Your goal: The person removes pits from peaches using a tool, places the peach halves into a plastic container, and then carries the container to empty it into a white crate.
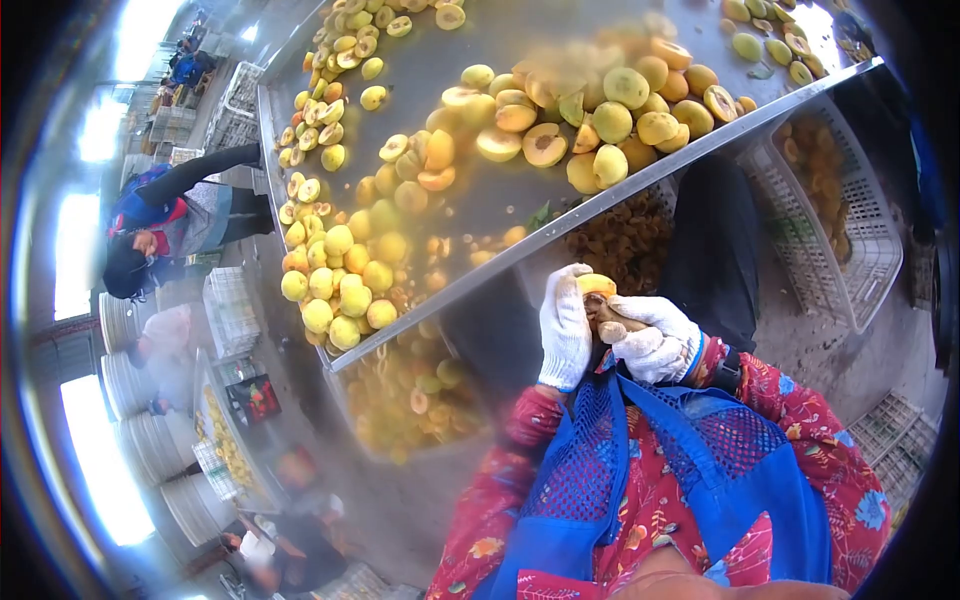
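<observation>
In front of my chest, both white-gloved hands come together around a yellow peach (598, 284). My left hand (566, 330) is closed on its left side, fingers pointing up. My right hand (655, 338) is closed too, its brownish, stained fingertips pressed to the fruit's lower side. Those fingers cover most of the peach, and I cannot tell whether they also hold a small tool. Just beyond the hands runs the raised edge of a metal table (480, 262), with whole and halved peaches (625, 88) heaped along it.
Under the table stands a container of fruit pieces (415, 395). A white plastic crate (850, 270) holding more pieces is at the right. A person (165, 225) stands beyond the table's left end. Stacked pale tubs (150, 440) line the far left.
</observation>
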The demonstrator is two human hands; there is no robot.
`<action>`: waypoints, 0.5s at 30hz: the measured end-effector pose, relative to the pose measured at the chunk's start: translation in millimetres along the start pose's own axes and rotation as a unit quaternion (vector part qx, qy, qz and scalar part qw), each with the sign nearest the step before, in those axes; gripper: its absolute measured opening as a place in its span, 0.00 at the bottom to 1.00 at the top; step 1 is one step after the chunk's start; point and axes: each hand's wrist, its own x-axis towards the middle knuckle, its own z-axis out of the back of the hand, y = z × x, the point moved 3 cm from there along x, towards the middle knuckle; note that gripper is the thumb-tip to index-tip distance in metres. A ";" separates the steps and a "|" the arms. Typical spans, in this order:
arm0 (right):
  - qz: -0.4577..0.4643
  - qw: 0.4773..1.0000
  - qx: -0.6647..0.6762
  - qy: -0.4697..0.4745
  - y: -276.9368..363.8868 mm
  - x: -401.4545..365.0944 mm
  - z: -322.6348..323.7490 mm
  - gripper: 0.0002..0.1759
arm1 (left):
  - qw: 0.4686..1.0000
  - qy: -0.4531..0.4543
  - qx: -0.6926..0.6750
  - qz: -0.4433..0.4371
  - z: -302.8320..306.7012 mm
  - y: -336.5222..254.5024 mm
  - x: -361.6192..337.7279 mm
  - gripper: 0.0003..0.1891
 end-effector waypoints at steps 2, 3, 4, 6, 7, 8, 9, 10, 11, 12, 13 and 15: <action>-0.001 1.000 0.017 0.018 1.1 2.8 3.6 0.23 | 1.000 0.006 -0.021 0.012 1.0 -0.3 1.2 0.19; -0.002 1.000 0.015 0.013 1.6 3.7 5.1 0.23 | 0.999 0.009 -0.032 0.018 1.3 -0.4 1.0 0.19; -0.002 1.000 0.012 0.008 2.6 5.1 5.8 0.23 | 1.000 -0.002 -0.002 0.018 3.0 0.7 0.8 0.20; -0.003 0.998 -0.044 -0.043 3.5 6.4 4.8 0.23 | 0.998 -0.025 0.058 0.021 9.0 5.9 -2.5 0.20; -0.001 0.991 -0.098 -0.088 3.9 5.0 0.4 0.22 | 0.996 -0.014 0.088 0.005 11.3 5.7 -4.4 0.21; 0.002 0.980 -0.151 -0.133 4.5 3.6 0.3 0.22 | 0.993 -0.001 0.119 -0.009 13.8 6.1 -7.5 0.21; -0.033 0.992 -0.088 -0.080 2.3 4.5 1.6 0.22 | 0.989 0.012 0.148 -0.022 14.9 6.5 -11.0 0.21; -0.026 0.996 -0.061 -0.059 2.0 5.5 3.6 0.22 | 0.995 0.006 0.104 -0.011 14.6 7.6 -9.6 0.21; -0.020 0.999 -0.034 -0.038 0.8 6.3 6.4 0.22 | 0.998 -0.001 0.059 0.001 13.4 9.5 -7.3 0.21; -0.016 1.000 -0.006 -0.019 0.6 6.7 6.9 0.22 | 1.000 -0.010 0.013 0.012 12.0 10.6 -5.4 0.21; -0.016 1.000 0.009 -0.006 -0.3 8.7 5.6 0.22 | 0.999 -0.014 -0.026 0.027 9.1 6.6 -5.7 0.20; 0.006 1.000 0.026 -0.013 -1.8 12.2 8.0 0.23 | 0.999 -0.014 -0.026 0.027 10.9 7.2 -3.7 0.20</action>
